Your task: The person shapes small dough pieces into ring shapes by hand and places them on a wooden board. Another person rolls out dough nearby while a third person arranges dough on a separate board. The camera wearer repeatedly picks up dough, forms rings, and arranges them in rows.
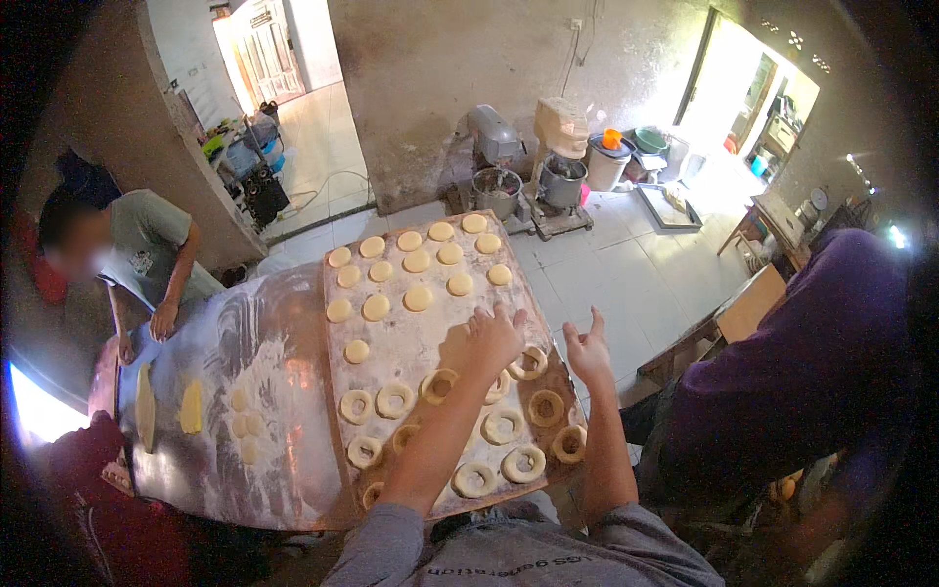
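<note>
A floured board [411, 329] holds rows of flat dough discs [418, 298] in its far half and several dough rings [504, 426] in its near half. My left hand [496, 336] reaches over the middle of the board, fingers bent and apart, just beyond a ring [528, 363]; anything under its fingertips is hidden. My right hand [590, 349] is raised at the board's right edge, thumb and index finger spread, with nothing visible in it.
A metal worktop [298, 460] with dough strips [192, 406] adjoins at left; a co-worker [147, 235] leans over it. A person in purple [763, 352] is close at right, another maroon sleeve [83, 470] lower left. Mixers [562, 181] and buckets [611, 157] stand by the back wall.
</note>
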`<state>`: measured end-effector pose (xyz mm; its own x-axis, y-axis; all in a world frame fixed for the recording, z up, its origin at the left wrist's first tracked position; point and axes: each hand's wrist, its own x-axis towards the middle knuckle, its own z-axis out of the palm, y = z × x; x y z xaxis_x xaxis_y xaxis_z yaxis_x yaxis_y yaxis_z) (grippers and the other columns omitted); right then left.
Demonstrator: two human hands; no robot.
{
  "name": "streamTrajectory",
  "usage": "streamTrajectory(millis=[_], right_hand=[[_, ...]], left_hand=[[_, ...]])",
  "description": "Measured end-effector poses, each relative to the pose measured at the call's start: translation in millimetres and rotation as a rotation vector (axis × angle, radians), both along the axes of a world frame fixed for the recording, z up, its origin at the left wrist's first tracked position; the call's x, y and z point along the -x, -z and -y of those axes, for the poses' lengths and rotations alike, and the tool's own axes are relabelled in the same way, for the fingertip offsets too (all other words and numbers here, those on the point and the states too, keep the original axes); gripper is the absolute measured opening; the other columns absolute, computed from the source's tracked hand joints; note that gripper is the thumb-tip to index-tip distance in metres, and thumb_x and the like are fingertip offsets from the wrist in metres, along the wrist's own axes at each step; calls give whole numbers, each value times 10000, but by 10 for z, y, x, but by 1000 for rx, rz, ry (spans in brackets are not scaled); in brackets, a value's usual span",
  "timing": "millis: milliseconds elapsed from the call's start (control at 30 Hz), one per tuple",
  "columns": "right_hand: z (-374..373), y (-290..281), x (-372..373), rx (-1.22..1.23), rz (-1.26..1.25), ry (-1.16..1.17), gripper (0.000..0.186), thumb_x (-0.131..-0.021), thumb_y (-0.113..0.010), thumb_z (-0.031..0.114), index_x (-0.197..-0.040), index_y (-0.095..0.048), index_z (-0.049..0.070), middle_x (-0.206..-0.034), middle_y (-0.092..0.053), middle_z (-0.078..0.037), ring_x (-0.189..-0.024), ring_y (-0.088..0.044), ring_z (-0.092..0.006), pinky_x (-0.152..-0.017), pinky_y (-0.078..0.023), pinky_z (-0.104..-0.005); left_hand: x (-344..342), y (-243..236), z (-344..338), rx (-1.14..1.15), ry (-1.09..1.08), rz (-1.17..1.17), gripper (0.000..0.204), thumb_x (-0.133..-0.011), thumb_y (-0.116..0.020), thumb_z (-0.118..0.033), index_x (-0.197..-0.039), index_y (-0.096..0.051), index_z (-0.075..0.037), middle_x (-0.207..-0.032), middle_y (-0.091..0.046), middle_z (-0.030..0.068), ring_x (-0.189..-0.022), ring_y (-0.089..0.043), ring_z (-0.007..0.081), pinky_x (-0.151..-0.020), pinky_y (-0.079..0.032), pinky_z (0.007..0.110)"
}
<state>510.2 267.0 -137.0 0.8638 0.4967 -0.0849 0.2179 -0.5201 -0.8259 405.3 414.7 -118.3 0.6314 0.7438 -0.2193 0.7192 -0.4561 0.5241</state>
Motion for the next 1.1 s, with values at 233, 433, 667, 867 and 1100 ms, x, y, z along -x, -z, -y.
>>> streamTrajectory(millis=[233,433,667,867,1100], right_hand=[[-377,53,113,564,293,-403,770,-776,-671,422,-1411,-362,116,-1123,-610,-242,-1141,-546,-384,-953,-436,-459],[-394,140,51,626,270,-349,799,-725,-711,458,-1388,-386,153,-1202,-589,-226,-1137,-552,-383,-947,-442,-457],[-1861,-137,457,190,327,-698,311,-824,-604,301,-990,-651,42,-973,-656,-256,-1008,-613,-384,-853,-490,-456],[-2865,311,784,350,613,-810,253,-811,-631,252,-938,-626,33,-879,-662,-231,-901,-644,-377,-777,-507,-453],[-3238,-56,3220,46,149,-1359,397,-783,-740,226,-1139,-632,87,-986,-659,-143,-909,-648,-260,-814,-505,-369]], left_hand=[[720,-120,-354,-1,73,25,583,-931,-500,-416,-1353,-429,-20,-1218,-512,307,-1165,-500,451,-993,-399,510],[1563,-154,-656,-23,-147,73,512,-915,-539,-362,-1280,-496,-5,-1182,-560,267,-1134,-521,432,-938,-422,517],[2261,500,-1238,-398,-291,-13,429,-884,-604,-297,-1181,-534,4,-1058,-633,237,-997,-604,396,-849,-469,486],[2797,136,-1124,20,-299,626,439,-837,-683,-252,-1166,-507,-21,-973,-670,227,-944,-636,406,-807,-487,485],[4851,253,-1089,-37,-282,-99,307,-836,-663,-161,-1094,-572,-21,-983,-659,234,-951,-629,393,-795,-477,492]])
